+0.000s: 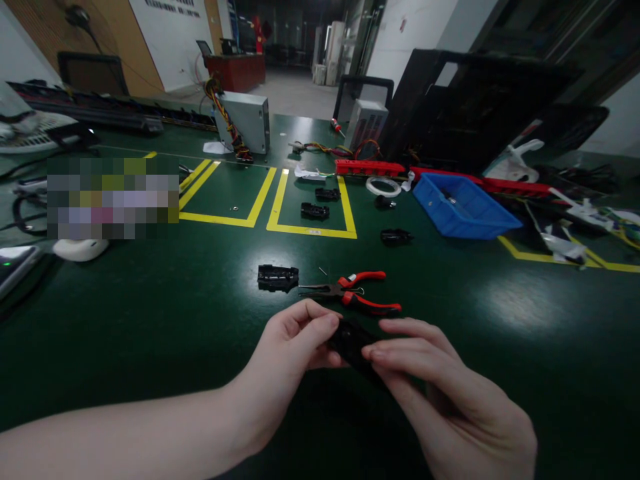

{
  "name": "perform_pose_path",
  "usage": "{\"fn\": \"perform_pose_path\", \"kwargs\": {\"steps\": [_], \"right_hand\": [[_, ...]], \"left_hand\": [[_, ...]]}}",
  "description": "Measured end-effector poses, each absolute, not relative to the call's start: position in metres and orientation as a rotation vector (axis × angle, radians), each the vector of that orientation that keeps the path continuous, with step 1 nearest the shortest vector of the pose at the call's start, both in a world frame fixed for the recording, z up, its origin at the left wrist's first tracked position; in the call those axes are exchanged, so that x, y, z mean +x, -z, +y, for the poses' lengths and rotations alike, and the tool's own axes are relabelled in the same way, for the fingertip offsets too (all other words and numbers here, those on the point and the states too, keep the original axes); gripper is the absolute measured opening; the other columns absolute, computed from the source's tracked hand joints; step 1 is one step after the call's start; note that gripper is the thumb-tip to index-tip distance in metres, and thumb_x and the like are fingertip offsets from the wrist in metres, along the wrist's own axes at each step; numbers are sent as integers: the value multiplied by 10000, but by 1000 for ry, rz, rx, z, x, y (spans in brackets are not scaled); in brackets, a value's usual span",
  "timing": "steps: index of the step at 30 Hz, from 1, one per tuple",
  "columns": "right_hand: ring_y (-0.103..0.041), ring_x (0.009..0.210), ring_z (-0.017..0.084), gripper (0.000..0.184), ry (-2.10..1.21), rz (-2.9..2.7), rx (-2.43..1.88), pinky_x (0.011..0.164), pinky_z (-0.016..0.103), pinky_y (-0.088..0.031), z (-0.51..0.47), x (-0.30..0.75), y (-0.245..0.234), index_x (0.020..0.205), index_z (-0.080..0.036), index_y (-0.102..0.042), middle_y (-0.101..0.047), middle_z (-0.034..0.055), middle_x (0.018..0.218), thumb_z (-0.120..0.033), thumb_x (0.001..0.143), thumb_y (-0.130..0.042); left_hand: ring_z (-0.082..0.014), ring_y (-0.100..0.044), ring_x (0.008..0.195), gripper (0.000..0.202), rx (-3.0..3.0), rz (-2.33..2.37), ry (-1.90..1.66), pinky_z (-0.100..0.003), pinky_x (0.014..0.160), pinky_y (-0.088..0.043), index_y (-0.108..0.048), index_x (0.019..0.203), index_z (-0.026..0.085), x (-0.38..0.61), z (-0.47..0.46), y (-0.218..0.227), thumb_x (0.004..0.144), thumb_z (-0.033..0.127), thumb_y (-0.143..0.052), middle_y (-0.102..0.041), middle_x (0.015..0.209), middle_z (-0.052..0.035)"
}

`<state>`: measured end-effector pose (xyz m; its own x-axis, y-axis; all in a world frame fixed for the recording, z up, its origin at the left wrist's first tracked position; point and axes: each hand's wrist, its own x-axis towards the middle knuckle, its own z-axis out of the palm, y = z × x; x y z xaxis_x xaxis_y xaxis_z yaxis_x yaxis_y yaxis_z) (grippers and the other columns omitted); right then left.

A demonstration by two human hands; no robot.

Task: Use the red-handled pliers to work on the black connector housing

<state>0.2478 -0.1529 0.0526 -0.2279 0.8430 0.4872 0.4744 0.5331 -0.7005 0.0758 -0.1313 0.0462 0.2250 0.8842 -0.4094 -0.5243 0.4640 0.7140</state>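
Between my two hands is a black plastic housing part (354, 341), held above the near side of the table. My left hand (300, 340) pinches its left end between thumb and fingers. At the other end, the fingers of my right hand (440, 383) grip the part, hiding much of it. Just beyond lie needle-nose pliers (345, 291) with red and black handles, their jaws parted and pointing left. A similar black shell (277, 277) rests by the pliers' tips, its hollow side up. A small metal pin (323, 271) lies beside them.
Two black shells (315, 211) lie inside a yellow tape frame (313, 232). Another black part (396, 237) sits right of it, near a blue bin (467, 207). A white ring (383, 187), red strips (370, 167) and a metal power supply box (245, 123) stand farther back.
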Motion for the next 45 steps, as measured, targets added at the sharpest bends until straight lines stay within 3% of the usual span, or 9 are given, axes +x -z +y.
{"fn": "perform_pose_path", "kwargs": {"steps": [14, 24, 29, 37, 45], "right_hand": [[-646, 1024, 178, 184, -533, -1950, -1107, 989, 367, -471, -145, 253, -53, 938, -314, -672, -732, -50, 877, -158, 851, -628], [-671, 947, 160, 197, -277, -2257, -947, 968, 342, -485, -137, 258, -60, 970, -244, -655, -731, -15, 894, -105, 855, -574], [-670, 946, 148, 189, -287, -2237, -906, 880, 287, -533, -135, 257, -60, 966, -227, -658, -733, -2, 906, -103, 851, -574], [-666, 975, 174, 229, -114, -2274, -915, 987, 389, -466, -139, 254, -52, 1031, -233, -653, -735, -7, 931, -135, 825, -633], [-615, 1074, 192, 254, -97, -2215, -929, 916, 367, -526, -139, 256, -44, 1073, -224, -669, -693, 54, 1079, -123, 846, -614]], "left_hand": [[-56, -564, 605, 304, 412, 887, -989, -170, 641, -520, -622, 751, 128, 77, -132, -47, 699, 357, -816, -618, 710, 22], [-47, -533, 569, 293, 358, 910, -983, -191, 663, -541, -625, 747, 126, 76, -135, -40, 689, 333, -825, -578, 632, 45], [-45, -522, 559, 316, 360, 925, -998, -189, 651, -537, -631, 740, 124, 76, -132, -40, 658, 345, -841, -581, 633, 45], [-52, -523, 570, 334, 350, 909, -1036, -202, 668, -537, -619, 715, 127, 75, -132, -37, 629, 346, -857, -572, 615, 52], [-55, -505, 595, 310, 318, 885, -1055, -211, 686, -537, -611, 741, 123, 76, -132, -34, 673, 328, -833, -575, 675, 29]]}}
